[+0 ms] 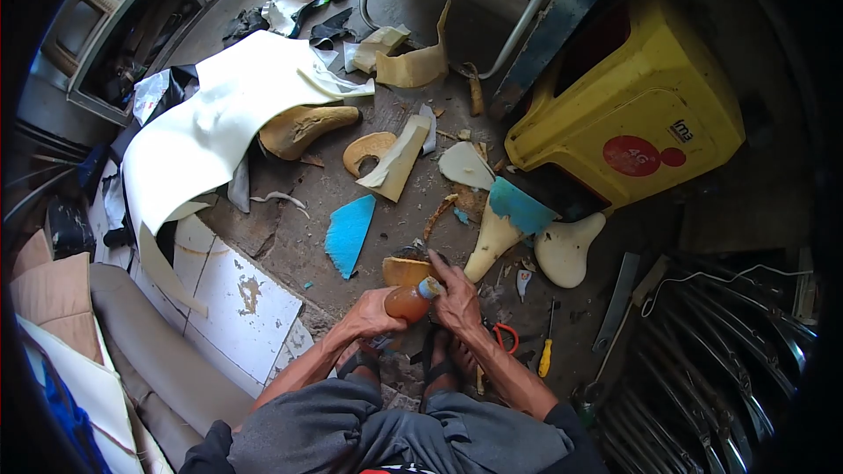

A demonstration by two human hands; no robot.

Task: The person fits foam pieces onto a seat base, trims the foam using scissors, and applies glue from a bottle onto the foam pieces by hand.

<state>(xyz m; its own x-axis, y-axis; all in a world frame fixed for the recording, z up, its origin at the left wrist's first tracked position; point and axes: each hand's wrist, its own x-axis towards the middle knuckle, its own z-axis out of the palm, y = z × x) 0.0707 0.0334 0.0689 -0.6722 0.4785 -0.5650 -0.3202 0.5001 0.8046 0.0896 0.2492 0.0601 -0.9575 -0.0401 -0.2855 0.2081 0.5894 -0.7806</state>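
My left hand (372, 314) is wrapped round a bottle (407, 303) of orange-brown liquid, tilted with its pale blue-tinged neck to the right. Beside that neck is my right hand (457, 300), its index finger reaching forward and the other fingers curled; whatever they grip is hidden. Just beyond the bottle lies a tan foam piece (406, 271), partly covered by the hands. A cream bicycle-saddle-shaped piece (494, 241) with a blue patch (520, 204) rests right of my right hand, and another cream piece (569, 250) is beside it.
A yellow plastic stool (650, 96) lies tipped over at right. White sheet material (211, 114) spreads at left. A blue scrap (349, 235), foam offcuts (399, 158), a yellow-handled screwdriver (546, 358) and red-handled tool (504, 335) lie on the floor. Curved metal parts (702, 351) are stacked at lower right.
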